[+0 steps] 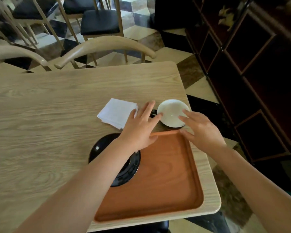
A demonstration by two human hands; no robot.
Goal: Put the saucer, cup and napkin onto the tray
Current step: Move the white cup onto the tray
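- Both hands, left (139,126) and right (203,130), fingers spread, flank the white-lined cup (173,112), likely for a two-sided lift; contact unclear.
- Black saucer (124,169) straddles tray (166,195) edge under left forearm.
- Napkin (117,112) on counter (40,123), just left of left fingers.

Soft, even daylight falls on the pale table (57,101), where shadows are faint and short, while the dark cabinet (259,73) at right sinks into near-black with little detail. A small bright highlight glints on the glossy black saucer (97,148), and the white interior of the cup (172,113) is close to overexposed. Wide-angle distortion bows the table edges and chair backs (104,46); the whole frame is slightly soft, with mild motion blur on the left hand (139,126) and right hand (203,132).
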